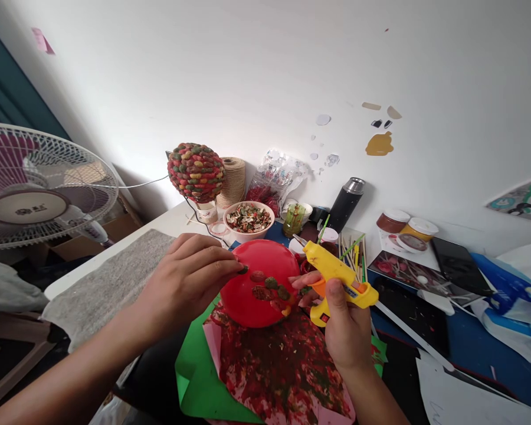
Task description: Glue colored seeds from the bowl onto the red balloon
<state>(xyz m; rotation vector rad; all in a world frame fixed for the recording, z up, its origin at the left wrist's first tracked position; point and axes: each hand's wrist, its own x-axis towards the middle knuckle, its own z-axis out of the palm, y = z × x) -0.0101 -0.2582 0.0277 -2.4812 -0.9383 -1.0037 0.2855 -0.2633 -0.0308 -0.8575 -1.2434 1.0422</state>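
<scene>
A red ball sits in front of me over a paint-stained pink sheet. Several coloured seed shells are stuck on its front. My left hand pinches a small dark shell at the ball's upper left side. My right hand grips a yellow glue gun, nozzle pointing up and left, and its fingertips touch the ball's right side.
A finished shell-covered ball, a twine spool and a bowl of coloured shells stand at the back. A black flask, paint jars, sticks and a phone lie right. A fan stands left.
</scene>
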